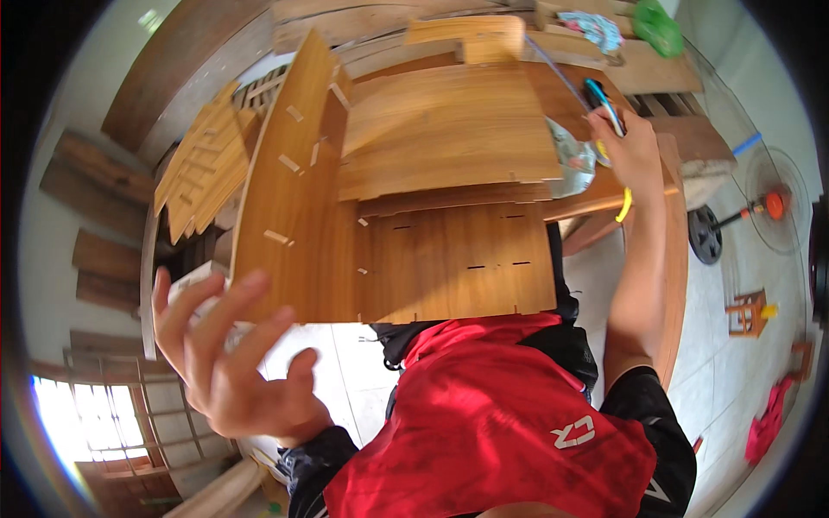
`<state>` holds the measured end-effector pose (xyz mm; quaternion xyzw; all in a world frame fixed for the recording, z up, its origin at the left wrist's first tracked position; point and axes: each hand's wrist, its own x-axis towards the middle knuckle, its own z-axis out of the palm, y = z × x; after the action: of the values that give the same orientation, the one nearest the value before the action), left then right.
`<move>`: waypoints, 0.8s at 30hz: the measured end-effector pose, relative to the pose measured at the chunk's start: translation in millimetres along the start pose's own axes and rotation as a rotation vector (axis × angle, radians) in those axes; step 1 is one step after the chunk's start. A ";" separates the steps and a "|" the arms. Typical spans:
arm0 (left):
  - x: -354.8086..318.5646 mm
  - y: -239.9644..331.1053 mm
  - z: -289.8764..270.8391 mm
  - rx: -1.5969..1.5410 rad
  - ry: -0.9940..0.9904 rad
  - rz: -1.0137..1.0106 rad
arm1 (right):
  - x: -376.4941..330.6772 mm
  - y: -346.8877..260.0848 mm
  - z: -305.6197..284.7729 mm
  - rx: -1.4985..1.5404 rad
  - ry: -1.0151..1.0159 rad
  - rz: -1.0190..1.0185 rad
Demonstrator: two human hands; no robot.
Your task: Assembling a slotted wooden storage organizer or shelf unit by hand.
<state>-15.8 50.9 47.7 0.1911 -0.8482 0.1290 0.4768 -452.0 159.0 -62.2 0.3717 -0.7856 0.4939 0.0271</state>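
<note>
The panels (449, 121) look smooth, lightly glossy, wood-grained; the dark planks (177, 73) are matt wood; the green bag (658, 31) is shiny plastic; the shirt (484, 414), cloth.

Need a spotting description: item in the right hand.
Find the large wooden panels at centre, then go right to the right hand. It grips a slim tool: bright blue and black, unlike the pale crumpled plastic nearby.
</note>
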 end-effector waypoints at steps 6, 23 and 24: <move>-7.7 -90.7 25.9 -0.772 0.186 -0.237 | 66.3 102.5 56.7 -0.369 -0.219 0.075; -25.2 -93.3 107.3 -0.957 -0.220 -0.782 | -27.0 -147.3 84.9 0.110 -0.381 -0.177; -25.5 -91.5 107.0 -0.993 -0.227 -0.779 | -34.8 -157.6 99.4 0.198 -0.423 -0.229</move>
<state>-44.1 -68.6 -25.6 0.2539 -0.7206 -0.4829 0.4279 -298.4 62.2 -8.0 0.5541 -0.6745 0.4733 -0.1183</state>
